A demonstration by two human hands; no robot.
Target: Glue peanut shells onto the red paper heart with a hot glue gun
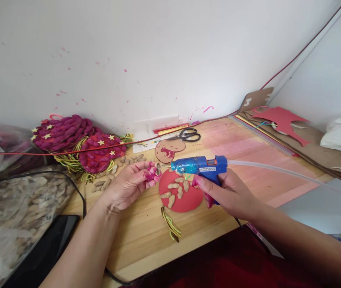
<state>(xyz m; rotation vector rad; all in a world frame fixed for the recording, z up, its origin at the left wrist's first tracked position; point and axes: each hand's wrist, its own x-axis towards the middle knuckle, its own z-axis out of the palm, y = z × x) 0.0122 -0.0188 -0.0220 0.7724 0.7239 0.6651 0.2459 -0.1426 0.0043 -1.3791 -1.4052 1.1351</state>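
My right hand point(218, 190) grips a blue hot glue gun point(196, 166) with a long clear glue stick point(260, 165) sticking out of its back. The nozzle points left, right up at a peanut shell point(158, 169) pinched in my left hand point(136, 180). Pink stain covers the fingertips of both hands. Below the gun lies a red paper disc point(187, 203) with several peanuts point(180, 192) on it. A yellow-green yarn tassel point(171, 225) hangs off the disc's near edge onto the table.
Purple peanut-covered pieces with gold stars point(68, 132) lean at the wall. Behind are scissors point(189, 135) and a cardboard cutout point(167, 150). A bag of peanuts point(35, 196) and a black phone-like slab point(44, 248) lie left; cardboard sheets point(323, 156) right. A red cord point(68, 153) crosses.
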